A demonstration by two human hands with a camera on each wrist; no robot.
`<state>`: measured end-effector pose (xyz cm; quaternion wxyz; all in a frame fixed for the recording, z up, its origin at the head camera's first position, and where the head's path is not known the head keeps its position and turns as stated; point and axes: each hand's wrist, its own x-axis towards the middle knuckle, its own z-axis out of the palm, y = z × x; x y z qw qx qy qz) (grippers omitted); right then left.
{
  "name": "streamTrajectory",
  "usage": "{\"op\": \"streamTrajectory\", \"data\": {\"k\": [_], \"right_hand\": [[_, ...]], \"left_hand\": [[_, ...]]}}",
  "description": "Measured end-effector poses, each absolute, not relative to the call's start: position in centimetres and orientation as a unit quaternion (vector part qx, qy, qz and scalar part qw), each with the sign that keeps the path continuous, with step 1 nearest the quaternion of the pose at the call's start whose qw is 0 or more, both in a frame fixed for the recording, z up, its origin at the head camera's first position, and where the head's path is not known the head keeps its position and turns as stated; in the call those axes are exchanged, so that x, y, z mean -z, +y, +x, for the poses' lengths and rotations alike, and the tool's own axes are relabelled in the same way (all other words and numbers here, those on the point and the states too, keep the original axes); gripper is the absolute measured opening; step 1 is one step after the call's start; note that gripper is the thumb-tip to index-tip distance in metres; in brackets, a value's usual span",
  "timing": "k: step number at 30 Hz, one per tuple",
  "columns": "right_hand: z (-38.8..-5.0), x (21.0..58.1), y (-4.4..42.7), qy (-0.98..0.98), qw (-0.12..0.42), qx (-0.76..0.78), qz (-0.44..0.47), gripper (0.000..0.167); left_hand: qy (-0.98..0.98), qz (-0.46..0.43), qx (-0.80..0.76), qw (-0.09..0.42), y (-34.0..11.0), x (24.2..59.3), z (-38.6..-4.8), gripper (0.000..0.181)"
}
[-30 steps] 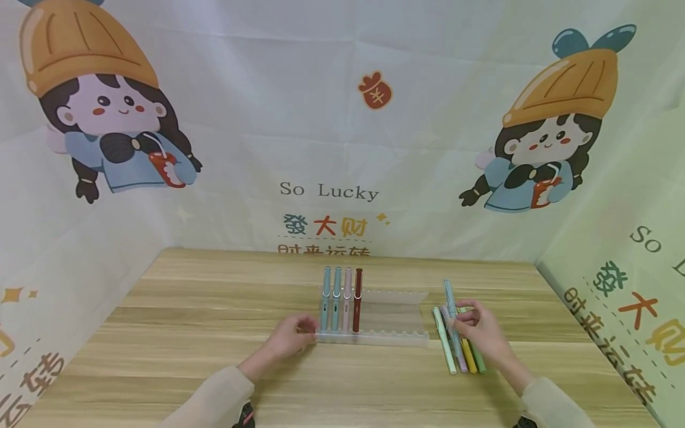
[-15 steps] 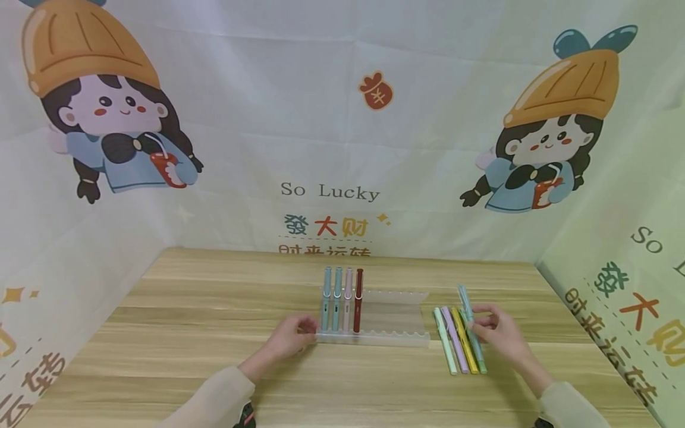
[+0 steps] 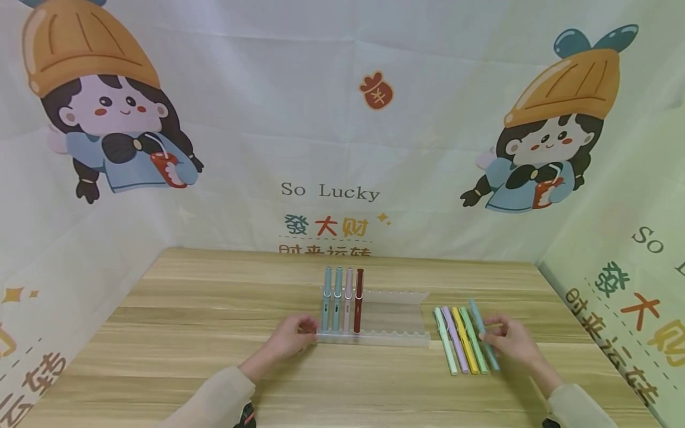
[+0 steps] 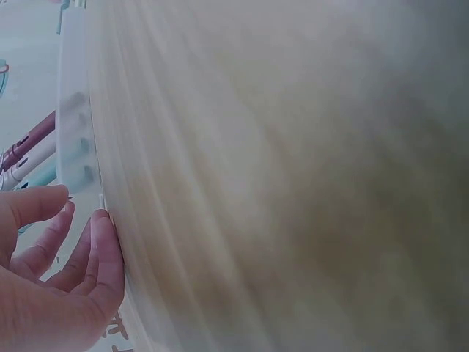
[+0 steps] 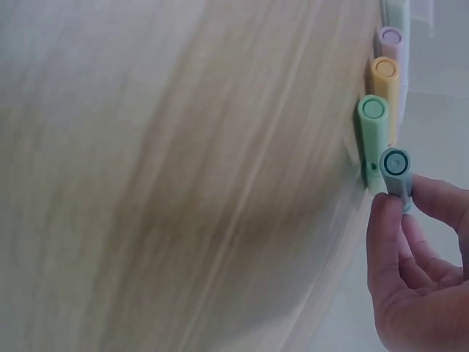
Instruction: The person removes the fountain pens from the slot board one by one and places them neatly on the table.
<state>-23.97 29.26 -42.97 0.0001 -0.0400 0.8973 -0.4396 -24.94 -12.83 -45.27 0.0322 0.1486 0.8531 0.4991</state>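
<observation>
My right hand [image 3: 514, 342] pinches a blue pen [image 3: 484, 333] at the right end of a row of pens; the right wrist view shows that pen [image 5: 396, 163] between thumb and fingers, beside a green pen [image 5: 374, 110]. Left of it lie the green [image 3: 473, 342], yellow [image 3: 464, 342], purple [image 3: 455, 342] and pale green [image 3: 445, 342] pens. My left hand [image 3: 291, 337] touches the left end of a clear rack [image 3: 396, 340], its fingers bent at the corner. Two blue pens, a pink pen [image 3: 348, 300] and a dark red pen [image 3: 358, 300] sit in the rack's left part.
The wooden table [image 3: 214, 309] reaches back to a pale printed cloth [image 3: 257, 119] that hangs behind it and at both sides. The rack stands between my left hand and the loose pens, with bare notches on its right part.
My right hand has carried the blue pen rightwards, from above the loose pens to the right of the green one, and lower. My left hand and the rack have stayed put.
</observation>
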Motion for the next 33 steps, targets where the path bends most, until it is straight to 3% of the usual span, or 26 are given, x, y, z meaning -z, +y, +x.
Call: {"op": "streamTrajectory", "data": {"k": [33], "right_hand": [[-25.1, 44.1, 29.6, 0.916, 0.016, 0.401, 0.002, 0.029]], "left_hand": [[0.852, 0.144, -0.503, 0.033, -12.8, 45.0, -24.8, 0.012]]}}
